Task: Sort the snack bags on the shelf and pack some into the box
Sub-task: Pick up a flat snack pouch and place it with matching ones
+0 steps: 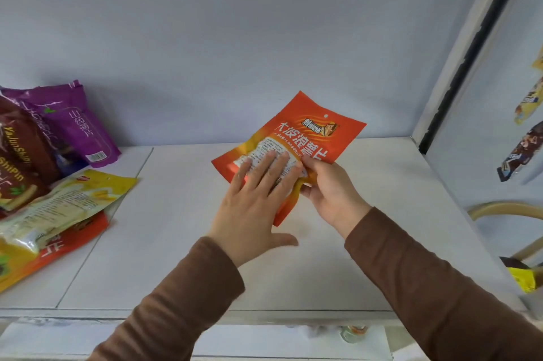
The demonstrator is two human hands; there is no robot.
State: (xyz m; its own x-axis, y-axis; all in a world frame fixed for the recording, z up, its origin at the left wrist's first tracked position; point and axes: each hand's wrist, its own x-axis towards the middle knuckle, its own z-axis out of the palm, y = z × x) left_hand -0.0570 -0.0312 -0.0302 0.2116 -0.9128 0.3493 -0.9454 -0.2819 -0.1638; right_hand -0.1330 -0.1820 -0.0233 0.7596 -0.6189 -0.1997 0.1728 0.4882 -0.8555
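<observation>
My left hand point(249, 208) lies flat, fingers point(271, 166) straight, on one orange snack bag point(293, 149) with white print, held tilted above the white shelf point(176, 213). My right hand point(329, 190) pinches its lower edge. Far left lies a pile point(50, 172): I count two purple bags point(76, 122) at least.

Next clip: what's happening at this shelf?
A person in brown sleeves holds an orange snack bag above the white shelf. The right hand grips its lower edge, while the left hand lies flat against its printed face. A pile of purple, brown, yellow and orange bags lies at the shelf's left end. No box is visible.
</observation>
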